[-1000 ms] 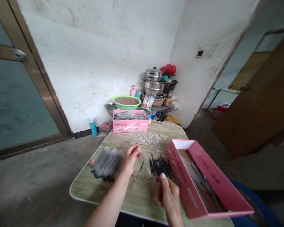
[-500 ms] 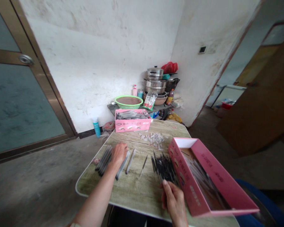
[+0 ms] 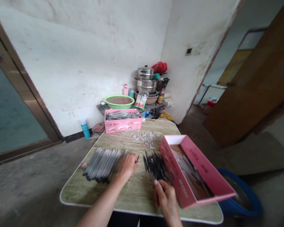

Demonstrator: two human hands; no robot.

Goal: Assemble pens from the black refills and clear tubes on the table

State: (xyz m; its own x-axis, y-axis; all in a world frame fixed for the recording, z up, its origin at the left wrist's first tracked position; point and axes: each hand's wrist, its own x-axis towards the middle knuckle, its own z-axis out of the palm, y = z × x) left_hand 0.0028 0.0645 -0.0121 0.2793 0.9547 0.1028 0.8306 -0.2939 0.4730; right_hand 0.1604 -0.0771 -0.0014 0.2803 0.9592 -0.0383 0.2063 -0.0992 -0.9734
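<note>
Left hand (image 3: 127,165) lay palm-down on a loose pen part beside the grey barrel pile (image 3: 101,160), right hand (image 3: 164,197) curled at the black refills (image 3: 155,164), grip unclear; parts looked light, stiff, roll-prone, best pinched mid-shaft.

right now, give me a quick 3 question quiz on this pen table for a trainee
1. True or false: the left hand rests on the table between the grey pen row and the black refill pile.
2. Which lies nearer the right hand: A) the far pink box, B) the open pink box, C) the green basin?
3. Fill in: the small white pieces lie between the refill pile and the far pink ____.

Key: 1 true; 2 B; 3 box.
</note>
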